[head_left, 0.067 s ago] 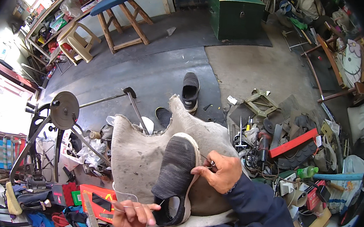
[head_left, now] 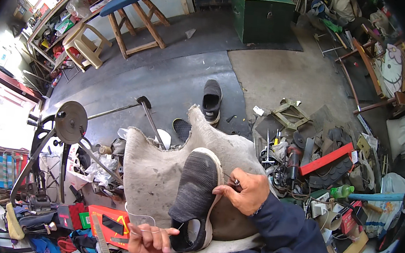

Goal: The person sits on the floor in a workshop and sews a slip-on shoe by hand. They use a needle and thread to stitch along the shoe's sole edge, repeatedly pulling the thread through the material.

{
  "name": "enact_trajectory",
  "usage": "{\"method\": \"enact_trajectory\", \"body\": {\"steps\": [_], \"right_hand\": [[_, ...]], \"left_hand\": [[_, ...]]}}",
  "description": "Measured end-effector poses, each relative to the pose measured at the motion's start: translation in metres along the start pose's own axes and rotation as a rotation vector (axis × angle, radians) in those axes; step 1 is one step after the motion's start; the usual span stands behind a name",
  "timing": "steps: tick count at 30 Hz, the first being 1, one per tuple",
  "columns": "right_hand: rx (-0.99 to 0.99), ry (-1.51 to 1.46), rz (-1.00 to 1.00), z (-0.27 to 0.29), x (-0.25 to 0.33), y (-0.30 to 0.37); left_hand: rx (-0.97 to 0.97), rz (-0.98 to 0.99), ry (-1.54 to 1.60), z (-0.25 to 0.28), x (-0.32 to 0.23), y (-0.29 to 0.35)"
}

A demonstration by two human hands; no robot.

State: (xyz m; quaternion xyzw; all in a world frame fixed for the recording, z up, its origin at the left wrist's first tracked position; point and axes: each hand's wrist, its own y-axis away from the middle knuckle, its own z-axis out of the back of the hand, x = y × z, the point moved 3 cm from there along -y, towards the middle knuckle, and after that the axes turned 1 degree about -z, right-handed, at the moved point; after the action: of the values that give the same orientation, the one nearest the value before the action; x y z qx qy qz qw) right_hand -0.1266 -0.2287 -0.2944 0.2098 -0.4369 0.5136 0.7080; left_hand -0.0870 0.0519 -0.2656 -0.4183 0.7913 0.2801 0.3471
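The right hand [head_left: 247, 193] is shifting very slightly along the shoe's [head_left: 195, 195] edge with its needle, while the left hand [head_left: 148, 242] is drawing the thread a touch farther from the heel.

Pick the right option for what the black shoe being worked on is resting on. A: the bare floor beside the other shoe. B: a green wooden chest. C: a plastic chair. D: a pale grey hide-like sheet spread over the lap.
D: the black shoe lies on the pale grey sheet, with the right hand at its side edge and the left hand by its heel.
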Motion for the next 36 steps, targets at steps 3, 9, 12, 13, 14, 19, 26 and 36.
{"method": "enact_trajectory", "body": {"steps": [3,9,12,13,14,19,26,36], "right_hand": [[0.017,0.09,0.054,-0.005,0.0,-0.003],[0.069,0.074,0.082,-0.016,0.005,-0.008],[0.095,0.125,0.045,-0.015,0.004,-0.009],[0.09,0.114,0.051,-0.013,0.004,-0.01],[0.086,0.122,0.041,-0.012,0.004,-0.009],[0.035,0.109,0.033,-0.003,0.002,-0.003],[0.021,0.106,0.038,0.001,0.001,0.0],[0.067,0.105,0.032,0.003,0.0,0.002]], "left_hand": [[-0.1,0.162,-0.068,0.011,0.013,0.015],[-0.215,0.251,-0.042,0.021,0.019,0.038],[-0.19,0.213,-0.035,0.024,0.019,0.035],[-0.17,0.195,-0.036,0.027,0.019,0.033],[-0.165,0.193,-0.029,0.033,0.018,0.033],[-0.283,-0.03,0.073,0.104,-0.022,0.039],[-0.775,0.064,-0.921,0.198,-0.118,0.051],[0.172,0.065,-1.067,-0.023,0.008,0.018]]}}
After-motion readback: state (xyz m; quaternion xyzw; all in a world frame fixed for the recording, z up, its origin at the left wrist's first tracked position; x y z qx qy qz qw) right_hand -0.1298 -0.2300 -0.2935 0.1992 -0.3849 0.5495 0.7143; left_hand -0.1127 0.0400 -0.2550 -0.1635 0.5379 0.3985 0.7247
